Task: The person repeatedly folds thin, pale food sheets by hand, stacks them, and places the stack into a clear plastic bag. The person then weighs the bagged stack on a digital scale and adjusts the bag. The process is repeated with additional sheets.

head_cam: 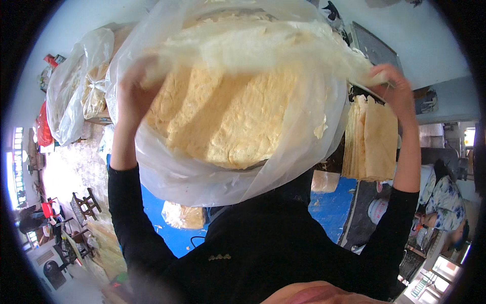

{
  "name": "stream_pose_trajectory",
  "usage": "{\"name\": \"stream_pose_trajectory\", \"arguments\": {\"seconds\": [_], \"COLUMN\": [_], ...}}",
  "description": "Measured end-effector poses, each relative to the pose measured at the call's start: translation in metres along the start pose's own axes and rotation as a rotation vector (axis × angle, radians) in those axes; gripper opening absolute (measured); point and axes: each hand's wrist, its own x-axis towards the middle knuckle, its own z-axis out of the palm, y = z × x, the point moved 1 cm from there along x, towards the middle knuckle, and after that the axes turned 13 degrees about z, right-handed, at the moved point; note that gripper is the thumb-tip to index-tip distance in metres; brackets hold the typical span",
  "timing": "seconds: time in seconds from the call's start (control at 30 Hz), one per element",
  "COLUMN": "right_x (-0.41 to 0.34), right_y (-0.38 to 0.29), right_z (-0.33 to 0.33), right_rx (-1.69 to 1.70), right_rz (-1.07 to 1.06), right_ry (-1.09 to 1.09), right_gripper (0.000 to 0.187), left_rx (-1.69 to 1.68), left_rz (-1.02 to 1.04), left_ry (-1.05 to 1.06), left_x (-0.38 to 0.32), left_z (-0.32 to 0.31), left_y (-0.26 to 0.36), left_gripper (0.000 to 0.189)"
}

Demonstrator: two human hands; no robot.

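A large clear plastic bag (212, 188) lies spread in front of me, its mouth wide. Within it is a broad stack of thin, pale yellow sheets (228, 125) with a bubbly surface. Both hands are raised at the two sides of the stack, and a thin whitish sheet (243, 49), blurred by motion, stretches between them above it. My left hand (142, 78) grips the left end of this sheet. My right hand (391, 85) pinches its right end, beyond the bag's right edge. Whether the sheet is of the same kind as the stack, I cannot tell.
Folded tan sheets (370, 140) hang at the right, beside my right forearm. Filled plastic bags (95, 91) stand at the left. Wrapped bundles (184, 216) lie on the blue surface (330, 209) below. A person (448, 201) in patterned clothing sits at the far right. Stools (86, 207) stand lower left.
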Motion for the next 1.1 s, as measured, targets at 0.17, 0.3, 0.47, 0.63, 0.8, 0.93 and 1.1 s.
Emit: {"name": "stream_pose_trajectory", "arguments": {"seconds": [0.17,0.3,0.47,0.63,0.8,0.93,1.1], "right_x": [-0.049,-0.051,0.007,0.043,0.033,0.041,0.027], "right_y": [0.027,0.034,0.056,0.075,0.070,0.042,-0.020], "right_z": [0.078,0.093,0.098,0.148,0.167,0.163,0.202], "right_rx": [-0.112,-0.047,0.289,0.062,-0.318,-0.485,-0.398], "right_rz": [-0.056,0.017,0.287,0.294,0.253,0.250,-0.246], "right_ry": [-0.333,-0.393,-0.262,-0.085,-0.043,-0.005,0.268], "right_gripper": [0.018,0.007,0.007,0.031,0.048,0.036,0.038], "left_rx": [-0.179,-0.434,-0.817,-0.931,-0.196,0.093,-0.152], "left_rz": [0.227,0.098,-0.458,-0.815,-0.525,0.154,0.328], "left_ry": [-0.366,-0.539,-0.516,-0.637,-0.594,-0.359,-0.605], "left_x": [-0.079,-0.103,-0.081,-0.065,-0.059,-0.038,-0.045], "left_z": [0.039,0.062,0.078,0.098,0.093,0.119,0.178], "left_y": [0.027,0.020,-0.036,-0.055,-0.018,0.035,0.095], "left_gripper": [0.045,0.043,0.037,0.054,0.070,0.066,0.060]}}
